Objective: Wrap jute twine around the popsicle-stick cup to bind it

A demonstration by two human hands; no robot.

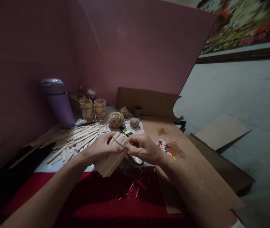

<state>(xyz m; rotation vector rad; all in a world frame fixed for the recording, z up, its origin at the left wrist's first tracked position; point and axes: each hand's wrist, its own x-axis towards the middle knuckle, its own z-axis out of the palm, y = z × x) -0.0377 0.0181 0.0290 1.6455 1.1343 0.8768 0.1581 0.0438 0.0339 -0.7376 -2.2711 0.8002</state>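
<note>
A cup-like piece made of wooden sticks point(109, 163) is tilted above the front edge of the table. My left hand point(101, 147) is closed round its left side, thumb across the sticks. A twine cord point(118, 141) runs over the sticks near the upper end. At the right end of that cord, my right hand point(141, 146) has its thumb and fingertips pinched together on the twine. Just behind the hands lies a black and yellow tool point(127, 132), partly hidden. Something dark and looped, perhaps scissors, shows below my right hand.
Loose wooden sticks point(78, 139) spread at the left. Behind are twine balls point(116, 120), two stick cups point(100, 109), a purple bottle point(60, 107) and a small brown pot point(137, 110). Cardboard point(196, 171) covers the right; red cloth point(89, 199) lies in front.
</note>
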